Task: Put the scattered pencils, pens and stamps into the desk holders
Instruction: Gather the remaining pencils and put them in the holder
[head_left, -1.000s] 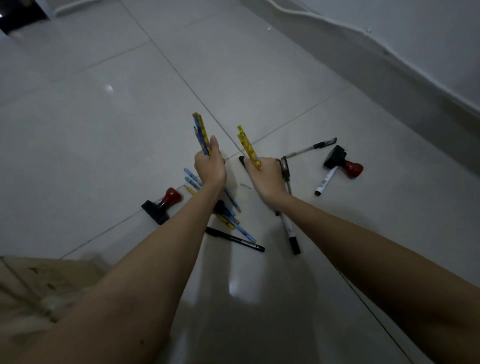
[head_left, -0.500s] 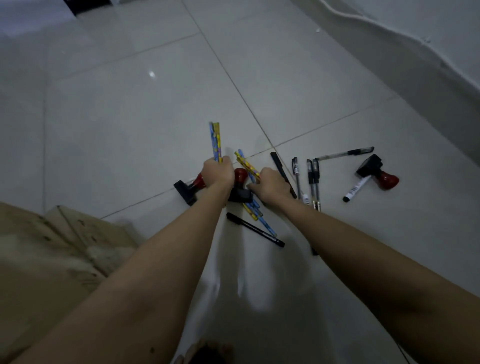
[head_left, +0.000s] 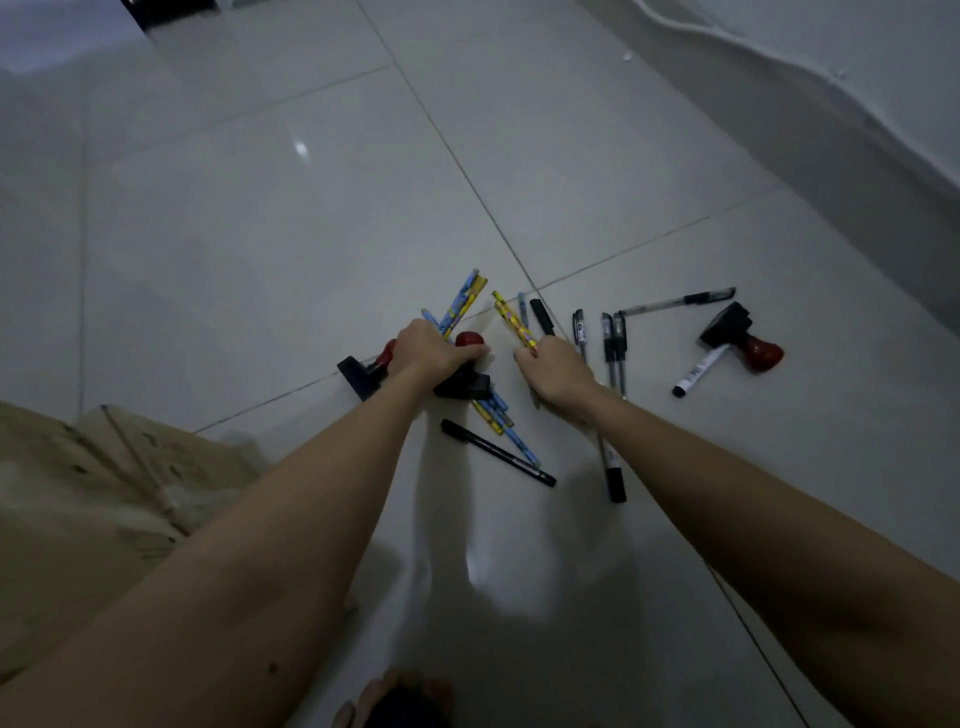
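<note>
Left hand (head_left: 426, 349) is wrapped around a few blue and yellow pencils (head_left: 464, 300) that fan out toward 1 o'clock, fingers down on a red-knobbed stamp (head_left: 464, 373). Right hand (head_left: 558, 371) is closed on a yellow pencil (head_left: 511, 318). Looks barely started to me: gel pens (head_left: 613, 345) at 3 o'clock, another stamp (head_left: 740, 335) further out, a black marker (head_left: 496, 460) at 6, all lying on the floor (head_left: 311, 234). No holders visible anywhere.
</note>
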